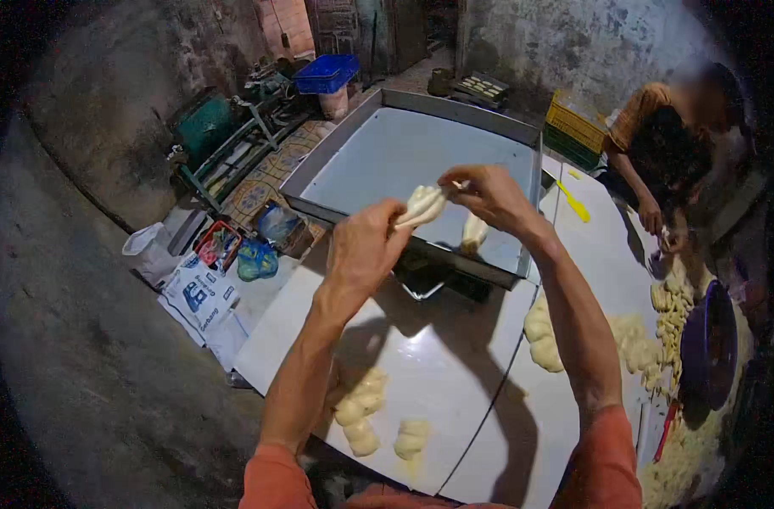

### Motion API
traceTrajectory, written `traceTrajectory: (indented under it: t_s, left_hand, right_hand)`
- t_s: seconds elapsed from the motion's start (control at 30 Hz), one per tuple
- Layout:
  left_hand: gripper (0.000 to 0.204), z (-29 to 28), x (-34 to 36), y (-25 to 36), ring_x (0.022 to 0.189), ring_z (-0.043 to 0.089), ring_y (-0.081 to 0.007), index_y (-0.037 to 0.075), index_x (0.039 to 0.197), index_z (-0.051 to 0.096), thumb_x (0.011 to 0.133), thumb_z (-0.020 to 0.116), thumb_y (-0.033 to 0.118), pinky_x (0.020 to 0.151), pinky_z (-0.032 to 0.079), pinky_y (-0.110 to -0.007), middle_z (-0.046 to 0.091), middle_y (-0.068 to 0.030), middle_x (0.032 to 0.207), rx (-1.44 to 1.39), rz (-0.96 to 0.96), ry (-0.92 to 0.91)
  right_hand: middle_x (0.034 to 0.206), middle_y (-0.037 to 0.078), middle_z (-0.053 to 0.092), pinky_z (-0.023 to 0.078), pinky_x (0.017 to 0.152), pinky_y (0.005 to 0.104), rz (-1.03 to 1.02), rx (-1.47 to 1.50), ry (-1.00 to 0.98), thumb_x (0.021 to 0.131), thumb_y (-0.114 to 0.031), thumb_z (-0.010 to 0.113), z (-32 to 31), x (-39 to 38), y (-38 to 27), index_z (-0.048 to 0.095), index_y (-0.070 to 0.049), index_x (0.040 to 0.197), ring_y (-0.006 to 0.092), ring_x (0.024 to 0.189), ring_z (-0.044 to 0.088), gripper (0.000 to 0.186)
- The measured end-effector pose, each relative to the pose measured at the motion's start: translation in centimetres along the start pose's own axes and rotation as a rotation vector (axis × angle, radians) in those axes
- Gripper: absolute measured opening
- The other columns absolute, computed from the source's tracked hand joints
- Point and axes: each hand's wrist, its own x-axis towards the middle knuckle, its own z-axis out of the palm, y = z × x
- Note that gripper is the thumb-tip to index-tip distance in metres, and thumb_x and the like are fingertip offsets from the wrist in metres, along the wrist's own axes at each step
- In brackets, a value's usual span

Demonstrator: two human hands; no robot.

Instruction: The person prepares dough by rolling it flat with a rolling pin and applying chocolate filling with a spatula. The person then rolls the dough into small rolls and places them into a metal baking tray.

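A pale, ridged piece of dough [422,206] is stretched between my two hands, over the near part of a large metal tray. My left hand [366,246] pinches its left end. On its right end, the fingers of my right hand [488,199] are closed. Below my right hand, a second dough piece [474,227] rests inside the tray [336,161] by its near wall. Closer to me on the white table, a pile of dough pieces [361,407] lies by my left forearm, with a smaller dough lump [412,439] beside it.
Past my right forearm lie more dough pieces [541,335], a yellow scraper [573,204] and a purple basin [707,348]. A co-worker [658,161] sits at the right, hands over small dough strips. Bags [204,297] and a blue tub [326,75] stand at the left.
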Motion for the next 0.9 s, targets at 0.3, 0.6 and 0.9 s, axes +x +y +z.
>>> traceTrajectory:
  t_s: [0.3, 0.6, 0.9]
  left_hand:
    - [0.05, 2.0, 7.5, -10.1, 0.094, 0.073, -0.0387, 0.011, 0.115, 0.075, 0.081, 0.081, 0.046, 0.083, 0.056, -0.05, 0.076, -0.0181, 0.101, 0.426, -0.182, -0.344]
    - [0.034, 3.3, 10.4, -11.6, 0.098, 0.073, -0.0403, 0.002, 0.103, 0.077, 0.077, 0.082, 0.024, 0.084, 0.058, -0.049, 0.074, -0.0256, 0.102, 0.295, -0.295, -0.422]
    - [0.044, 3.6, 9.5, -11.4, 0.098, 0.074, -0.036, 0.011, 0.099, 0.08, 0.068, 0.09, 0.041, 0.085, 0.058, -0.046, 0.077, -0.0176, 0.1, 0.39, -0.298, -0.408]
  right_hand:
    - [0.117, 0.021, 0.073, 0.054, 0.095, 0.0438, -0.152, -0.297, -0.094, 0.086, -0.008, 0.063, 10.3, 13.3, 8.3, 0.07, 0.0, 0.123, 0.0401, 0.105, 0.07, 0.038]
    - [0.089, 0.027, 0.073, 0.058, 0.081, 0.0517, 0.201, -0.25, 0.005, 0.083, -0.033, 0.076, 14.0, 14.9, 7.1, 0.077, -0.002, 0.087, 0.0453, 0.087, 0.072, 0.032]
    - [0.095, 0.024, 0.074, 0.057, 0.085, 0.0491, 0.185, -0.317, 0.142, 0.079, -0.031, 0.079, 15.5, 14.6, 6.0, 0.077, -0.003, 0.103, 0.0418, 0.093, 0.072, 0.036]
